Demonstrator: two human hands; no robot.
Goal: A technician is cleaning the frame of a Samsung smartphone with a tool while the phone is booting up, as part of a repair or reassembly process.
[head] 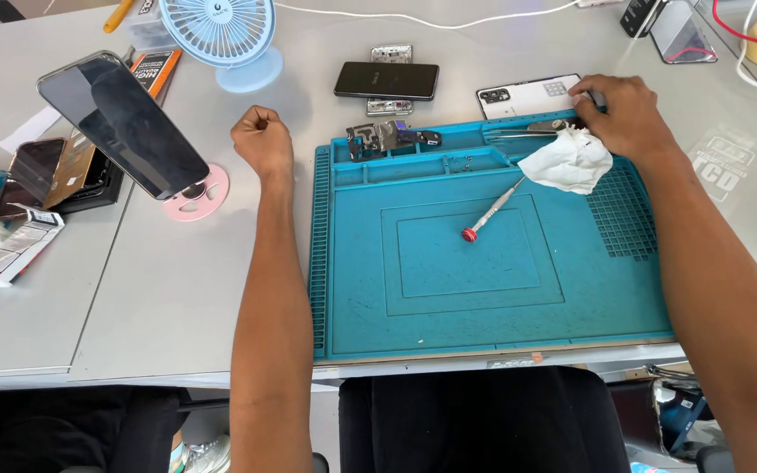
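1. Hands first: the left hand (262, 140) is curled into a fist on the grey table (177, 289), holding nothing that shows.
2. The right hand (626, 114) lies flat, fingers bent down on the edge of a white phone (527, 95) at the top of the blue mat (492, 289). It presses on the phone more than it grips it.
3. A crumpled white tissue (571, 162) sits at 7 o'clock from the right hand, touching it.
4. A small screwdriver (492, 210) with a red end lies on the mat, at 8 o'clock from the tissue.
5. A dark phone part (387, 138) rests in the mat's top tray, at 3 o'clock from the left fist.
6. A black phone (387, 81) lies at 12 o'clock from that part.
7. A little blue fan (221, 35) stands at 11 o'clock from the left fist.
8. A big phone (124, 123) leans on a pink stand (199, 194) at 9 o'clock from the fist.
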